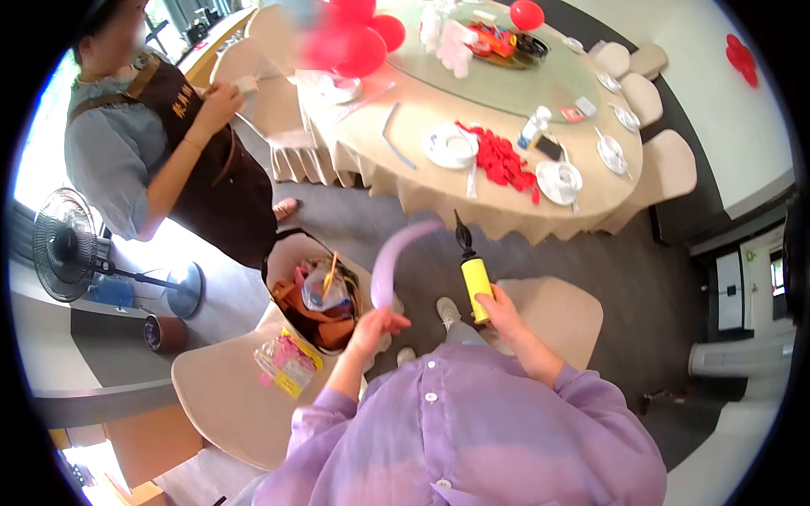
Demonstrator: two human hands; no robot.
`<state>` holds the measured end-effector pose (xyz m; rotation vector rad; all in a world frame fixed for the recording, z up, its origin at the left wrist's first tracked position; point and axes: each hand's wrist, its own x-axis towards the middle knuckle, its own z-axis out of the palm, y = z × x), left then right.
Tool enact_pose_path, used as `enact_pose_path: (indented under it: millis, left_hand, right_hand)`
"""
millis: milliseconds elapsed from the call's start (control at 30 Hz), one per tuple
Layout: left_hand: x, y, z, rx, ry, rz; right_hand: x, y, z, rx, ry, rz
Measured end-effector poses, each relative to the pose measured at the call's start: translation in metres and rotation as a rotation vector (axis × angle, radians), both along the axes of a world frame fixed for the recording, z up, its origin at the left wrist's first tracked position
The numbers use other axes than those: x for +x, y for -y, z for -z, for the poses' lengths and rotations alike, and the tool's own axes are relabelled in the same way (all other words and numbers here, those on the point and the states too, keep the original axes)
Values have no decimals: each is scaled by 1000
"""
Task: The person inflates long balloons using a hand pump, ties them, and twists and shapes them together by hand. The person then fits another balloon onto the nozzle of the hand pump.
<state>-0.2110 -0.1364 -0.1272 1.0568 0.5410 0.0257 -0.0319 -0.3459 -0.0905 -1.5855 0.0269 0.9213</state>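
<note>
My left hand has its fingers closed round the lower end of a long, inflated purple balloon. The balloon curves up and to the right. Its tip comes near the black nozzle of a yellow balloon pump, and a gap shows between them. The pump stands nearly upright, nozzle up, with my right hand wrapped round its lower part. To the left of my left hand, a bag holds a clear plastic bag and brown items. Below it, a yellow and pink packet lies on a chair.
Ahead is a round table with red ribbon, bowls and red balloons. At the left stand a person in a dark apron and a fan. Chairs flank me, one left and one right.
</note>
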Motion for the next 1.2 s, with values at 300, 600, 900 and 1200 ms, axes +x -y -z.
enact_pose_path:
  millis: [300, 600, 900, 1200]
  left_hand:
    - [10, 26, 17, 188, -304, 31]
    - [65, 39, -19, 105, -259, -141]
    - [93, 22, 4, 159, -237, -458]
    - [108, 11, -9, 766, -484, -166]
  right_hand:
    - [146, -187, 32, -126, 629, -274]
    - [248, -346, 75, -561, 875, -246]
    - [174, -228, 53, -82, 610, -850]
    - [41, -123, -7, -109, -310, -669]
